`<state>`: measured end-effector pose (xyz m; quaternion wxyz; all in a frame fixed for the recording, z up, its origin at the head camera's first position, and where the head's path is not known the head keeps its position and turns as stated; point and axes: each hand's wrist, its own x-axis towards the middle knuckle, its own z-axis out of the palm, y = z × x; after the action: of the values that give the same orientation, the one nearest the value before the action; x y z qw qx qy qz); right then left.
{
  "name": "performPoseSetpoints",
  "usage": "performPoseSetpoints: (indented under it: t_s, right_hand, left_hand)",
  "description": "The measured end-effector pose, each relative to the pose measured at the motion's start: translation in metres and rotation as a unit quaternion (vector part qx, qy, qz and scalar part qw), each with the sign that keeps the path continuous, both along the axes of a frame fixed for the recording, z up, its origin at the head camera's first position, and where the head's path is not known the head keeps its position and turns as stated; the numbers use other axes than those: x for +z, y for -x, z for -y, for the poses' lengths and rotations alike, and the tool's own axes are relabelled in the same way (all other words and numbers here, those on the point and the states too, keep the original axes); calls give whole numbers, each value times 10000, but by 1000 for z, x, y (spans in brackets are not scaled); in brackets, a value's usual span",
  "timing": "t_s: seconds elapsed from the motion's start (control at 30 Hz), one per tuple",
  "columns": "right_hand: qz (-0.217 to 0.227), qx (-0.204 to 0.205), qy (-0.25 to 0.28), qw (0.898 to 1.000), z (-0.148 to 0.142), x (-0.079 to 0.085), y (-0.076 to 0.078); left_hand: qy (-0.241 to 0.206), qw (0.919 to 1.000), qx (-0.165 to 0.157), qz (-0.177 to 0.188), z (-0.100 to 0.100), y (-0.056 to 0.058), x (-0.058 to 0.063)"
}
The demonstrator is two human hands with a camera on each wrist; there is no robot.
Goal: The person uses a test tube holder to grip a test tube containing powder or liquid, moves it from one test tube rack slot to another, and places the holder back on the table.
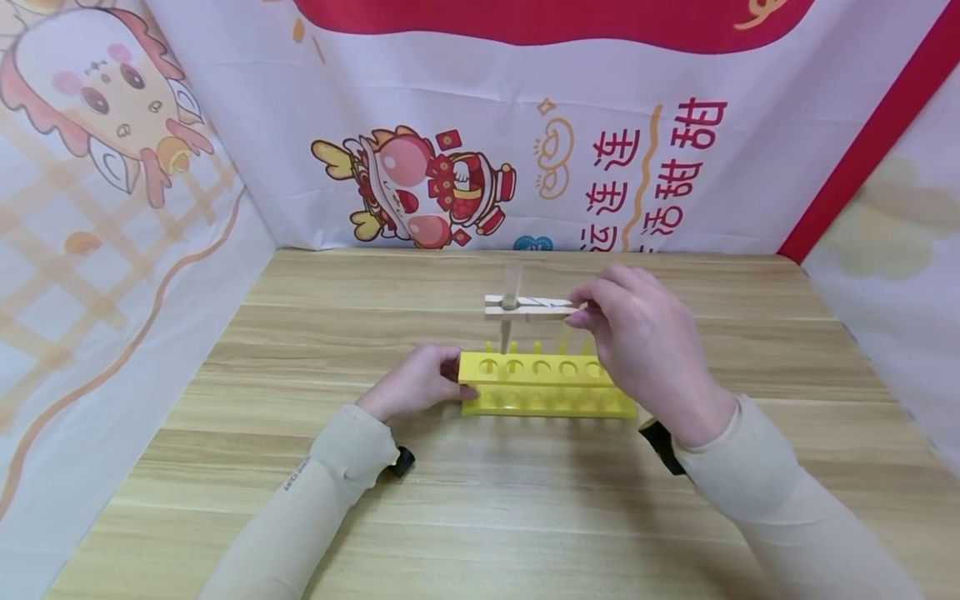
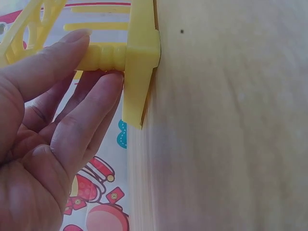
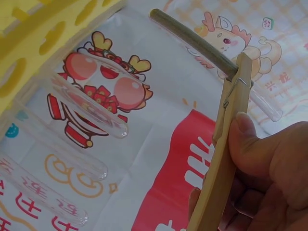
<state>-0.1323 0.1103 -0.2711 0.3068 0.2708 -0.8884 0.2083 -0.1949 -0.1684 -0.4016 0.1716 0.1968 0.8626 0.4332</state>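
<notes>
My right hand [image 1: 651,346] pinches the handle end of a wooden test tube clamp [image 3: 221,178] between thumb and fingers. The clamp's jaws hold a glass test tube [image 1: 513,279] with greyish-brown contents, near upright, its lower end close above the left part of a yellow test tube rack [image 1: 540,381]. At the rack's left end, my left hand [image 1: 412,385] grips the ridged end post [image 2: 102,57] with its thumb and fingers. Clear test tubes [image 3: 103,115] sit along the rack's back side in the right wrist view. The round holes along the rack's top look unfilled.
The rack stands on a wood-grain table [image 1: 420,533]. A white cloth backdrop [image 1: 262,150] with printed cartoon figures and red writing hangs behind the table, and similar printed cloth walls [image 1: 52,292] flank it. Dark bands [image 1: 660,446] sit at both wrists.
</notes>
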Motion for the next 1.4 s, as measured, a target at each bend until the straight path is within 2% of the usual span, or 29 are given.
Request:
performPoseSetpoints:
  t_s: [0.43, 0.77, 1.03, 1.4]
  right_hand:
    - [99, 19, -29, 9999, 7, 4, 2]
    - [323, 0, -105, 9994, 11, -6, 7]
    - [404, -1, -108, 9991, 14, -13, 10]
    - [447, 10, -131, 9989, 17, -20, 12]
  left_hand:
    - [35, 10000, -7, -26, 0, 1, -1]
    - [-130, 9999, -17, 67, 2, 1, -1]
    - [-78, 9998, -14, 171, 2, 1, 0]
    - [-62, 9999, -127, 42, 3, 1, 0]
